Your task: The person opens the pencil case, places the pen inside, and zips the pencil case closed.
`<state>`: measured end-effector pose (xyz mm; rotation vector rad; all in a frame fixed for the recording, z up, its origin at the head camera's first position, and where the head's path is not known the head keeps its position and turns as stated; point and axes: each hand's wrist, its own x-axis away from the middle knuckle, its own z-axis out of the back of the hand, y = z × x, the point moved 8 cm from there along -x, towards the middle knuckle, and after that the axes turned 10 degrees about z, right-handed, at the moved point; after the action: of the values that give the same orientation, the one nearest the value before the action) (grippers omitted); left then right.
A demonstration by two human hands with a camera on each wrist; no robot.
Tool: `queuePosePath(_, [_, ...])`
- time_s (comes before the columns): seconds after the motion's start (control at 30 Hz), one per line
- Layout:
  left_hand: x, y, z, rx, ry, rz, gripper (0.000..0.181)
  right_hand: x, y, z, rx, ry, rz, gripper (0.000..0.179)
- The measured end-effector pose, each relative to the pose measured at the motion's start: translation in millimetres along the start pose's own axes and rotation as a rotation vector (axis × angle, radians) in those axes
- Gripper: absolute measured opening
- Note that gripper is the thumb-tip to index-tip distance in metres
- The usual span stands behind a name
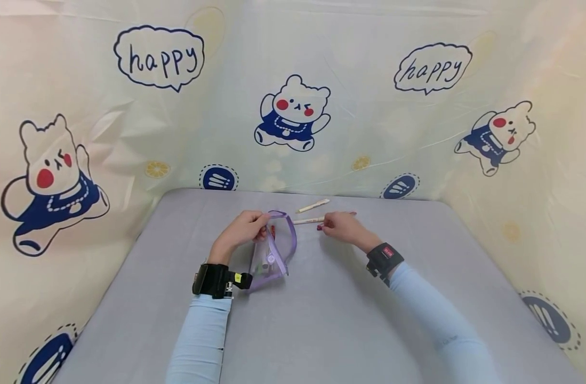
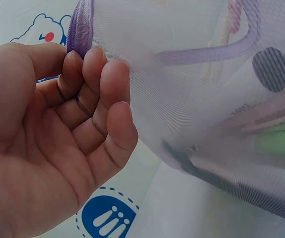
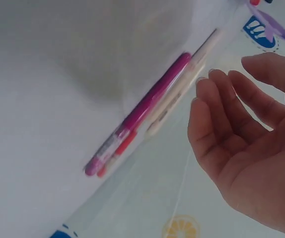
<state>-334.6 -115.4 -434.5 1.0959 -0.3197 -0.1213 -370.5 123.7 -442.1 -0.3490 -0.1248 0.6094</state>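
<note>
A see-through mesh pencil pouch [image 1: 259,262] with purple zipper trim leans upright on the table, its mouth apart. My left hand [image 1: 245,228] pinches its zippered edge between thumb and index finger, the other fingers curled beside the mesh. Through the mesh in the left wrist view show a grey-ended cylinder [image 2: 271,69] and a green item [image 2: 281,141]. My right hand [image 1: 345,228] hovers over the pens, fingers loosely bent and holding nothing in the right wrist view. Beside it there lie a magenta pen [image 3: 155,96] and a pale pen [image 3: 175,101]. The hand partly hides them in the head view.
A cream pen [image 1: 313,206] lies farther back on the grey table [image 1: 321,330]. A patterned cloth [image 1: 350,122] with bears and "happy" bubbles rises behind the table and at its sides. A red item [image 1: 273,232] shows at the pouch's mouth.
</note>
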Motion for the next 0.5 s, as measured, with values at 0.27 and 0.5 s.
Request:
queuePosePath(0.27, [0.1,2.4,-1.0,0.005,-0.005,-0.006,0.039,4.3,13.9,2.0,0.16,-0.084,-0.032,0.023])
queuePosePath(0.5, [1.8,2.4,-2.5,0.003,-0.011,-0.016,0.039,5.8,23.2,1.2,0.242,-0.066,-0.044,0.026])
